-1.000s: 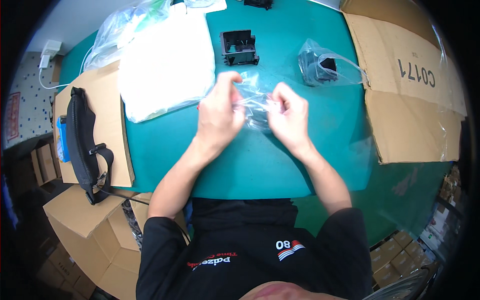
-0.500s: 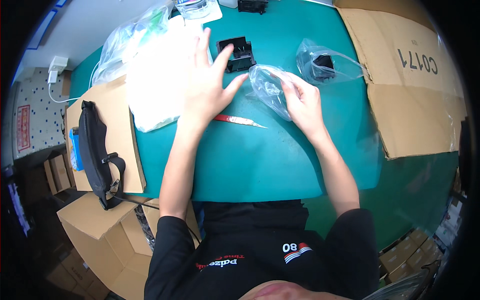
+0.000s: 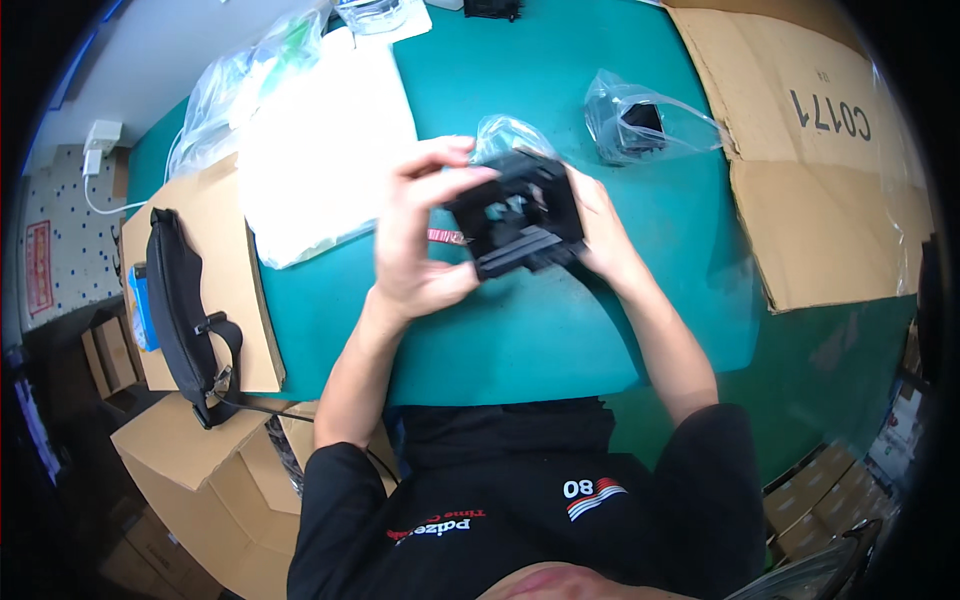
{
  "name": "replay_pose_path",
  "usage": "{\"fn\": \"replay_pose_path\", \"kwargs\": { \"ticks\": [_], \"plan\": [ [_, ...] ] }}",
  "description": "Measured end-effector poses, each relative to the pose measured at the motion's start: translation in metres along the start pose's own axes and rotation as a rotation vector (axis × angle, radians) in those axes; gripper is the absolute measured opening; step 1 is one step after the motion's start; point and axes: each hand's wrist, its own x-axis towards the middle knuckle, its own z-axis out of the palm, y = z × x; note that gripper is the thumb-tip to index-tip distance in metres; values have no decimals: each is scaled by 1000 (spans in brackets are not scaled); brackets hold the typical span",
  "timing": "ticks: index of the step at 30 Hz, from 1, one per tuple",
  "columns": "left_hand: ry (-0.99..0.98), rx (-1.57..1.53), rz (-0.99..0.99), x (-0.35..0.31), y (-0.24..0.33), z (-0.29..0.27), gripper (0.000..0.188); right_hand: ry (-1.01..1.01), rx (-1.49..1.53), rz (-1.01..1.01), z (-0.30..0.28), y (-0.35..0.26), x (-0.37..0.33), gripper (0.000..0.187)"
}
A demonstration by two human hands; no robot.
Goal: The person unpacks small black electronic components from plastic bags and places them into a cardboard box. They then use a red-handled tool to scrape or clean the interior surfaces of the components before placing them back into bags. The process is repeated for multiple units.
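Observation:
Both my hands hold a black plastic housing (image 3: 520, 215) above the table, its open side with inner ribs tilted toward me and a little blurred. My left hand (image 3: 412, 245) grips its left side, thumb below and fingers above. At the right edge, my right hand (image 3: 603, 232) presses against the housing, its fingertips hidden behind it. A clear plastic bag (image 3: 508, 132) shows just beyond the housing; whether my right fingers still pinch it is hidden. Partly covered by the housing, a red pointed tool (image 3: 446, 237) lies on the table.
Another clear bag (image 3: 603, 115) with a black part (image 3: 642, 127) lies farther right. White plastic packaging (image 3: 320, 150) covers the left side. A large cardboard box (image 3: 830, 210) borders the right. A black waist pouch (image 3: 180, 300) rests on cardboard (image 3: 255, 335), above an open carton (image 3: 250, 500).
My left hand has taken the black housing from the table and brought it nearer, up against my right hand. The clear bag, held in my right hand before, is now mostly behind the housing.

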Motion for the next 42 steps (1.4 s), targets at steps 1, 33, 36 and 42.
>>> {"fn": "replay_pose_path", "kwargs": {
  "ticks": [1,33,36,42],
  "plan": [
    [-39,90,-5,0,2,4,57,-55,89,7,0,0,-2,47],
    [126,723,-181,-9,9,16,61,275,-275,-360,40,-9,-27,32],
    [209,700,-165,-10,6,16,60,204,-236,-284,36,-12,-19,29],
    [102,630,-223,-7,1,10,60,127,34,-241,42,-21,-30,28]
  ]
}}
